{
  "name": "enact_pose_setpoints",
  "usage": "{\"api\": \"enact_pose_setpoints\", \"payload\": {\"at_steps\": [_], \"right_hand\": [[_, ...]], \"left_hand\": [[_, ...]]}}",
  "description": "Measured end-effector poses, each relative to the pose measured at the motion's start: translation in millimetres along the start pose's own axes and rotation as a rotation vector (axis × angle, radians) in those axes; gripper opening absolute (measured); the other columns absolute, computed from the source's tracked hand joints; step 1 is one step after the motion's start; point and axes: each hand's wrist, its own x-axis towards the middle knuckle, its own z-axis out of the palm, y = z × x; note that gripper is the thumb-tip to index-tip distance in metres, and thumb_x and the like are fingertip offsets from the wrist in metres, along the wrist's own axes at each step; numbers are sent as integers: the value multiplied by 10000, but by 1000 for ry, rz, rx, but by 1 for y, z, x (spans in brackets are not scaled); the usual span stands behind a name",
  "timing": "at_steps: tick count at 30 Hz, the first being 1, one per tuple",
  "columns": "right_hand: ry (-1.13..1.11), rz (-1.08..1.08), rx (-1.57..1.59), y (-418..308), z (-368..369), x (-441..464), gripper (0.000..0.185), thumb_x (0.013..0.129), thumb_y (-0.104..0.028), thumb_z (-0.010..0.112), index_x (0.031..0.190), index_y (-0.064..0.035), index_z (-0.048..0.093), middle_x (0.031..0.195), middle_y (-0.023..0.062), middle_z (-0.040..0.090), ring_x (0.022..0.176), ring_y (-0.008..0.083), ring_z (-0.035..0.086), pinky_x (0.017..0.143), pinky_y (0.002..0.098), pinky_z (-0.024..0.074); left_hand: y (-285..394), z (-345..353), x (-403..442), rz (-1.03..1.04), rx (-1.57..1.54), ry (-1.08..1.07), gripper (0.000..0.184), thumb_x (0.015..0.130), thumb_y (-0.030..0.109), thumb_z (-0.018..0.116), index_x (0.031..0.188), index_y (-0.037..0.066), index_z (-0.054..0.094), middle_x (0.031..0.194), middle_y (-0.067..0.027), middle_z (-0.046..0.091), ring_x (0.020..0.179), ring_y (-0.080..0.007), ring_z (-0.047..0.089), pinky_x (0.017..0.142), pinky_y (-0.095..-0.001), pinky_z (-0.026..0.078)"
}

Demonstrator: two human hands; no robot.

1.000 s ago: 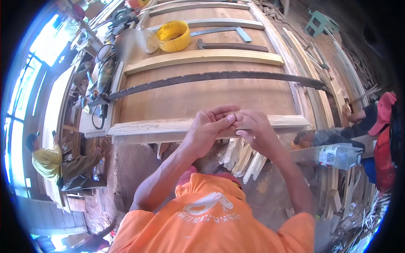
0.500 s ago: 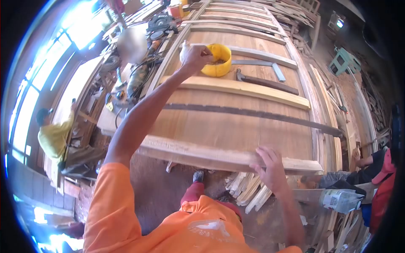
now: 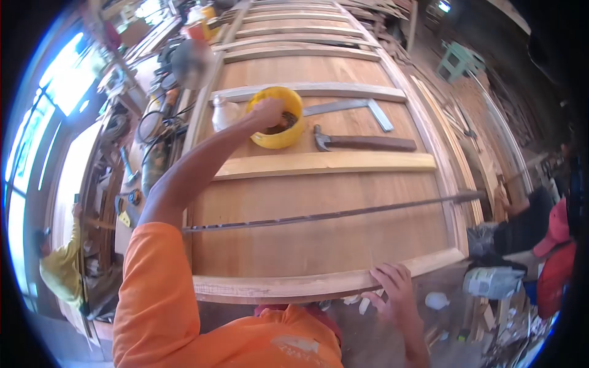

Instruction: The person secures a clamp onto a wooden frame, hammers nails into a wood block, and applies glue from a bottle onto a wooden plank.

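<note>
Left grip (image 3: 269,113) dips into the yellow tub (image 3: 281,141)—closure and hold hidden—where a sideways swing could topple the white bottle (image 3: 224,115) beside it.

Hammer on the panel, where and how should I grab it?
Probably by the hammer's brown handle, toward its free right end, from above with your right hand: it lies flat, head leftward near the yellow bucket.
</note>
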Motion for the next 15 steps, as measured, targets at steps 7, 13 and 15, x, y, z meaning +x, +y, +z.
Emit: {"api": "enact_pose_setpoints", "payload": {"at_steps": [7, 13, 15], "right_hand": [[4, -31, 66, 1, -3, 1, 647, 779, -242, 876, 1336, -28, 627, 1356, 136, 613, 1302, 353, 547, 1126, 517, 419], [-27, -107, 56, 6, 11, 0, 683, 772, -246, 875, 1366, -23, 621, 1355, 133, 618, 1305, 351, 544, 1143, 512, 410], [-15, -137, 44, 10, 13, 1, 669, 773, -237, 873, 1356, -22, 626, 1343, 131, 625, 1294, 352, 552, 1142, 506, 413]], "left_hand": [[-14, -21, 12, -65, -311, -120, 199, 883, 216, 813, 885, 17, 820, 720, -97, 760, 638, -225, 750, 581, -393, 608], [-2, -85, -35, -117, -777, -218, 314, 1057, 347, 664, 1152, 81, 803, 1105, -13, 801, 935, -99, 722, 730, -263, 534], [-1, -96, -47, -118, -889, -268, 320, 1069, 352, 652, 1190, 89, 788, 1157, -14, 788, 982, -85, 703, 764, -240, 519]]}}
